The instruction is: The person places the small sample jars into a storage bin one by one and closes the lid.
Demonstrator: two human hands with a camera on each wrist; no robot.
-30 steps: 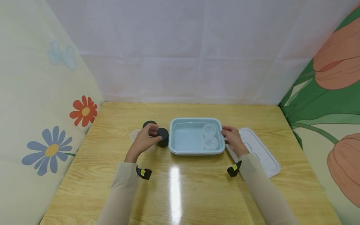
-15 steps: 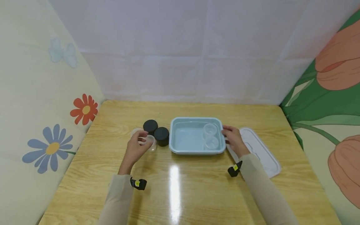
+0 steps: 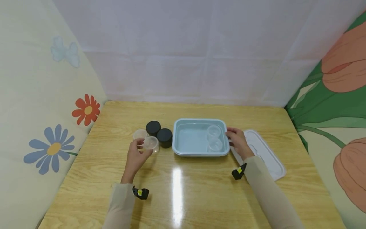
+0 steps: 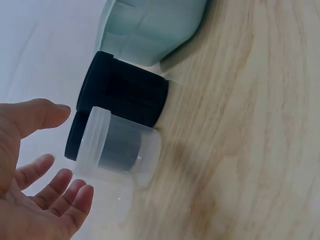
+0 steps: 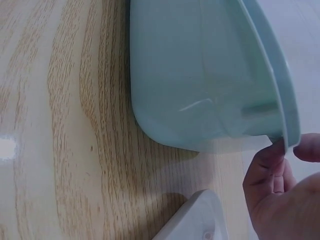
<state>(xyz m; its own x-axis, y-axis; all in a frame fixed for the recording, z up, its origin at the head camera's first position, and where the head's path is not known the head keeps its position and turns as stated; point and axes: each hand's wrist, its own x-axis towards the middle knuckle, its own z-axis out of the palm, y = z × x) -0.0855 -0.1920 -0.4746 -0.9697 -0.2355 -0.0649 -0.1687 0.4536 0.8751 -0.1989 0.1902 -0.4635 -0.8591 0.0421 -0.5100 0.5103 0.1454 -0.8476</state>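
Note:
My left hand (image 3: 136, 156) is spread beside a clear screw-top jar (image 3: 151, 143). In the left wrist view, its thumb and fingers (image 4: 82, 200) stand apart around the jar's lid, with a gap at the thumb. A second clear jar (image 3: 140, 134) stands just behind. Two black-lidded jars (image 3: 164, 137) stand close on the right, one a little farther back. My right hand (image 3: 238, 141) pinches the right rim of a light blue plastic box (image 3: 188, 140), thumb above and fingers below. Inside the box, at its right end, are two clear jars (image 3: 214, 144).
A white lid (image 3: 266, 156) lies slantwise on the table, partly under the right forearm. The wooden table (image 3: 160, 200) meets a white cloth (image 3: 183, 79) at the back. Painted flower panels flank both sides.
My left hand has moved left and toward me, away from the front black-lidded jar to the front clear jar. The right hand stays at the box rim.

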